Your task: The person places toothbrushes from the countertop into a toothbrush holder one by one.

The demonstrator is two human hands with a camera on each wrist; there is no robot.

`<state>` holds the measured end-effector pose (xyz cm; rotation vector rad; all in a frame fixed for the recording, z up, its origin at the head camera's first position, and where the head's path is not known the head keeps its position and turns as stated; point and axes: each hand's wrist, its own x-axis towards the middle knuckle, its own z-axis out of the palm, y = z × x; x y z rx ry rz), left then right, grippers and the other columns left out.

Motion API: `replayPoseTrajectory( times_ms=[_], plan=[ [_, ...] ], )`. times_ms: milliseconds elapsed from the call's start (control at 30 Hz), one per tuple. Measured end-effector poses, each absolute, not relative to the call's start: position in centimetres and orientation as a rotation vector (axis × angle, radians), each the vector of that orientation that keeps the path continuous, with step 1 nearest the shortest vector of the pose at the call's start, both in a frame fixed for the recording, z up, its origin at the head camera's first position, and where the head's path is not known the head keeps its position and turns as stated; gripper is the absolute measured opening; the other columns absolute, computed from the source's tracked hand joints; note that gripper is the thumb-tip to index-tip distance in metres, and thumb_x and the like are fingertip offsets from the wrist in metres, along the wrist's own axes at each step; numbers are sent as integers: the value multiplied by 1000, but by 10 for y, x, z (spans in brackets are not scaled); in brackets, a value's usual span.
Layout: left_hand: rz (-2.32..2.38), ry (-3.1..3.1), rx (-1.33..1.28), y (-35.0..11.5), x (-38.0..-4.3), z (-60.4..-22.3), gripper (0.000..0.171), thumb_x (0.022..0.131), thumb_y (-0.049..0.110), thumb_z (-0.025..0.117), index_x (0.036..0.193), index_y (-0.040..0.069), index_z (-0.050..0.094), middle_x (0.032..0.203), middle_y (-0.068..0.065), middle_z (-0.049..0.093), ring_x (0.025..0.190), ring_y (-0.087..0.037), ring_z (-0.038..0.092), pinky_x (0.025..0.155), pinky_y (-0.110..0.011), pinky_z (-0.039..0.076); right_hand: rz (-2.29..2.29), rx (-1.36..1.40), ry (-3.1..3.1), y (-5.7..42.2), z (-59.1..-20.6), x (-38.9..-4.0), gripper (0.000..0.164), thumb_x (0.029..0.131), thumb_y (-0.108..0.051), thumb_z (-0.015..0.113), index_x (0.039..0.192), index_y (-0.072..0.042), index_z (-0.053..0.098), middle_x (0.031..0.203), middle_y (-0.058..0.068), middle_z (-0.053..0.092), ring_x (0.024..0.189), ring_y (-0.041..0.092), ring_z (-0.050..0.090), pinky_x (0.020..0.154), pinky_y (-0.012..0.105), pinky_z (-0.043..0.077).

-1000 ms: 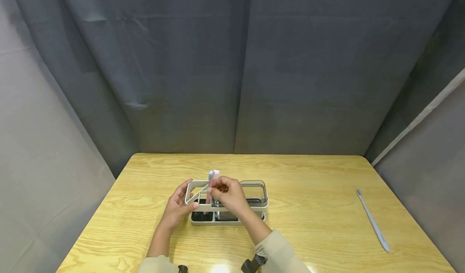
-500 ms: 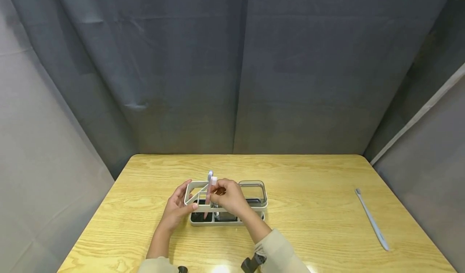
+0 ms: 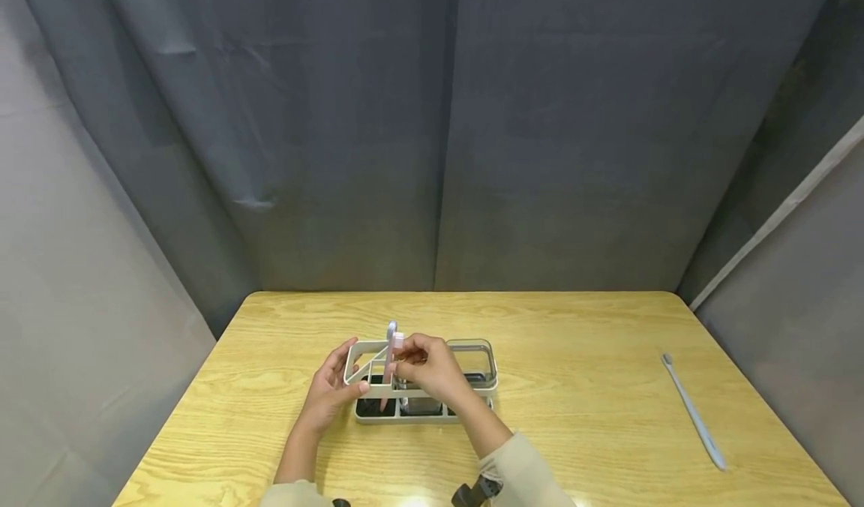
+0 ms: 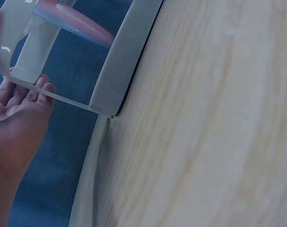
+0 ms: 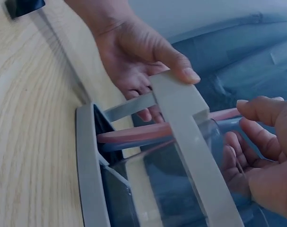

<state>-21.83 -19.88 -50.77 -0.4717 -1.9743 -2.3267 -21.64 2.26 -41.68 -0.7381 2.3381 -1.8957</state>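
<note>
A white two-tier toothbrush holder point(image 3: 425, 420) stands on the table. My left hand point(image 3: 325, 396) grips the left end of its upper frame, thumb in front and fingers behind. With my right hand point(image 3: 432, 373) I pinch a pink toothbrush point(image 5: 134, 133) near its head. The handle passes down through a small slot, and its lower end is at the dark base compartment, as the right wrist view shows. Beside it in the holder stands a bluish-purple toothbrush point(image 3: 391, 330), its head upright behind the pink one. My right hand hides part of the holder's middle.
Clear cups sit in the holder, one transparent cup point(image 3: 472, 344) at its right end. Far to the right, a light blue toothbrush point(image 3: 694, 413) lies on the wooden table point(image 3: 574, 387). Grey curtains point(image 3: 337, 154) hang behind the table and at both sides.
The pink toothbrush has gone lower into the holder, its handle end now showing at the base compartment. My right hand has moved only slightly; my left hand keeps its grip on the frame.
</note>
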Motion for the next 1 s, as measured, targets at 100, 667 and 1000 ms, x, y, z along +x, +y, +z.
replayPoseTrajectory(
  times_ms=[100,667,1000],
  plan=[
    [-2322,-1976,-473,-200,-218,-508,76,75,-9,68,142,1,31,145,-20,29,134,-30,24,107,-39,22,-1937,-726,2301,28,-406,-210,14,80,6,65,92,11,61,83,16,61,73,25,55,60,23,49],
    [-2319,-1963,-476,-202,-220,-508,77,75,-9,68,142,1,31,146,-20,29,134,-26,26,107,-36,22,-1769,-780,2343,81,-388,-207,24,85,-1,63,108,5,60,96,13,60,83,29,55,66,28,50],
    [-2334,-1953,-442,-201,-222,-505,78,75,-10,68,142,3,31,147,-17,29,135,-26,24,108,-38,21,-1737,-776,2376,113,-406,-216,30,86,-15,67,111,0,61,103,11,58,87,27,56,70,32,52]
  ],
)
